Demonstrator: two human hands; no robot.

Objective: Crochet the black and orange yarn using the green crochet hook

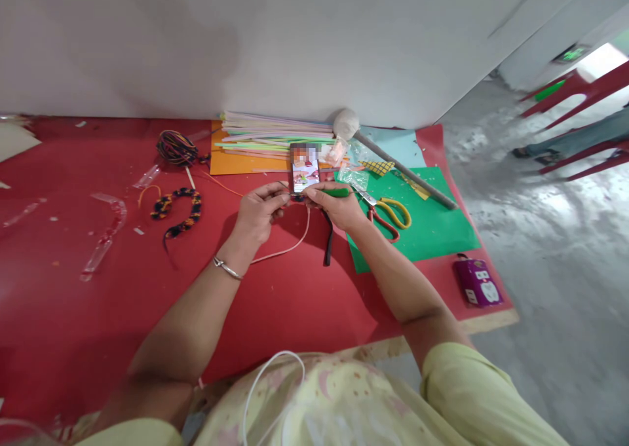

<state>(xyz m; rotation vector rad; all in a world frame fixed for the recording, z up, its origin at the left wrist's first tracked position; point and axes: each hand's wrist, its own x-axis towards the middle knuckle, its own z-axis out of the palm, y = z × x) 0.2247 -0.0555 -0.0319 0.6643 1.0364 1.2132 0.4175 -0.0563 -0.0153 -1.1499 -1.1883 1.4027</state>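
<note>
My left hand and my right hand meet over the red table, fingers pinched together on a small dark braided piece. A pale cord and a dark strap hang down from it. My right hand also grips a thin green stick. A phone stands lit just behind the hands.
A braided black, orange and yellow strand and a coil of coloured cords lie at the left. Coloured straws, scissors on green paper, a grey stick and a purple box lie at the right.
</note>
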